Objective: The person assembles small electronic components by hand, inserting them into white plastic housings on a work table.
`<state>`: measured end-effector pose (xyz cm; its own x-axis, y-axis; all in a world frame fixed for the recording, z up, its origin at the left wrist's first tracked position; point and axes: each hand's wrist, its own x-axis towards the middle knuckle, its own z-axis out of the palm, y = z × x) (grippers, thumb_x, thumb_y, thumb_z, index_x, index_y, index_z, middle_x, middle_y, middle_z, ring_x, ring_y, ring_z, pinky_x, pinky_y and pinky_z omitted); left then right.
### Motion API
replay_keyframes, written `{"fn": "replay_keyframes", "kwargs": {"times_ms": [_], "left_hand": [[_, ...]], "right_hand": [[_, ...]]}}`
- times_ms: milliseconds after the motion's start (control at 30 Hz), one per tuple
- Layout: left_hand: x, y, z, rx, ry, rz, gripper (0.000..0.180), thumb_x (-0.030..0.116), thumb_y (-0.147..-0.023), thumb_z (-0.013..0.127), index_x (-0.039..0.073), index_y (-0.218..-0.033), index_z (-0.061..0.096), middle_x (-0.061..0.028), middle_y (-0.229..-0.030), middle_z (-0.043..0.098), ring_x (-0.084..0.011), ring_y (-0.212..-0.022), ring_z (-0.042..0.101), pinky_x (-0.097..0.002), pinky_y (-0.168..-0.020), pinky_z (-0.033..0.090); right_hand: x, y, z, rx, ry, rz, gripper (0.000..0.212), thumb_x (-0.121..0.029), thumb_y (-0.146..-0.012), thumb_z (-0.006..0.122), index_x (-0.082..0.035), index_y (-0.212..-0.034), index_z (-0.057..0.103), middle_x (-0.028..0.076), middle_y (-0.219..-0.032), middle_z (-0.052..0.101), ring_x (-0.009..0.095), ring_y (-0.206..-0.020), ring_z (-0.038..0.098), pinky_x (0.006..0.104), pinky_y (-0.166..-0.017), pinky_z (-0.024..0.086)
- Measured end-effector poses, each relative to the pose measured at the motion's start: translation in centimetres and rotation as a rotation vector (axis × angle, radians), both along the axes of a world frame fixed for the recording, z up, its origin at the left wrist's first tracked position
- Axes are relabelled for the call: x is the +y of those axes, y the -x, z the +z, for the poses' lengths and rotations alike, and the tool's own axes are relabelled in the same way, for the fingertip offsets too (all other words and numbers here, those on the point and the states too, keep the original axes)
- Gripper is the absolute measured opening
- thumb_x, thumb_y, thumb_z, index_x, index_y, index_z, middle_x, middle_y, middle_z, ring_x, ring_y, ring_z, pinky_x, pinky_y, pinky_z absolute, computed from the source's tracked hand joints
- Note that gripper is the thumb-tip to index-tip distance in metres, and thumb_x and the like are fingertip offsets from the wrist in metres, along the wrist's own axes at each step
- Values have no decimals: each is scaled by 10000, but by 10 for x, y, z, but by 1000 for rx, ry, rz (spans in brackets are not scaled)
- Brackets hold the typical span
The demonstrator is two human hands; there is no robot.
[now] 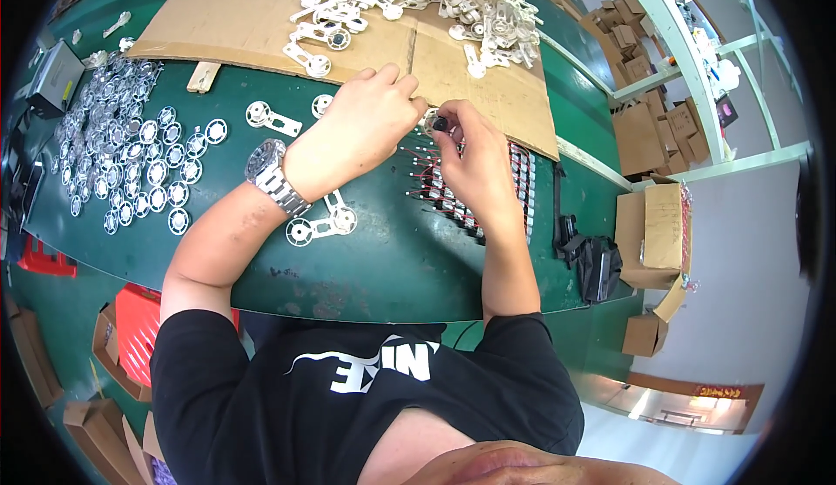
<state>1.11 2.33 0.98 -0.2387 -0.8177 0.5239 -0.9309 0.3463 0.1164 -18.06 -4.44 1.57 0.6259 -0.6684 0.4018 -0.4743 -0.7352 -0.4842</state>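
Here the right hand (473, 158) pinches a small black part (441, 124) at its left edge, just right of the curled left hand (364, 124), whose hold I cannot tell

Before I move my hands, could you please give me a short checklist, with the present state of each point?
1. Right hand has the black part at its fingers: ok.
2. Left hand grip: cannot tell, fingertips are hidden.
3. Wired parts fully visible: not ok, right forearm covers some.
4. Wheels in tidy rows: not ok, scattered.
5. White pieces piled on cardboard: ok.
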Motion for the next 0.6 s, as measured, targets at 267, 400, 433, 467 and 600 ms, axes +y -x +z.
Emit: {"fn": "replay_keyframes", "kwargs": {"times_ms": [267,400,433,467,600], "left_hand": [[-1,-2,-1,68,30,-32,225,-35,-762,645,22,-971,703,-101,-968,596,-295,-979,597,-421,-833,533],[-1,-6,0,74,51,-36,181,-21,-777,660,18,-952,689,-99,-957,594,-289,-972,600,-421,-798,529],[-1,-7,0,78,54,-39,177,-19,-778,664,16,-950,682,-97,-957,595,-288,-973,603,-422,-792,526],[-1,-8,1,77,54,-39,177,-19,-778,664,16,-950,682,-97,-957,595,-288,-973,603,-422,-792,526],[0,-7,8,104,75,-81,236,-32,-755,670,18,-985,678,-87,-951,590,-288,-973,607,-420,-801,516]], "right_hand": [[-7,5,0,25,26,17,223,31,-817,740,-10,-1026,673,177,-929,667,400,-851,666,465,-753,536],[-9,7,2,36,-6,35,282,-57,-814,831,-11,-1055,694,120,-926,677,264,-783,656,384,-708,529],[-10,7,3,21,-42,74,332,-92,-811,869,-16,-1089,706,86,-921,685,180,-745,641,328,-677,520],[-13,8,1,20,-43,74,332,-92,-811,869,-16,-1089,706,86,-921,685,180,-745,641,328,-677,520],[-23,13,3,-45,-160,-27,515,-162,-879,848,-56,-1341,645,35,-931,696,124,-792,662,293,-660,533]]}}
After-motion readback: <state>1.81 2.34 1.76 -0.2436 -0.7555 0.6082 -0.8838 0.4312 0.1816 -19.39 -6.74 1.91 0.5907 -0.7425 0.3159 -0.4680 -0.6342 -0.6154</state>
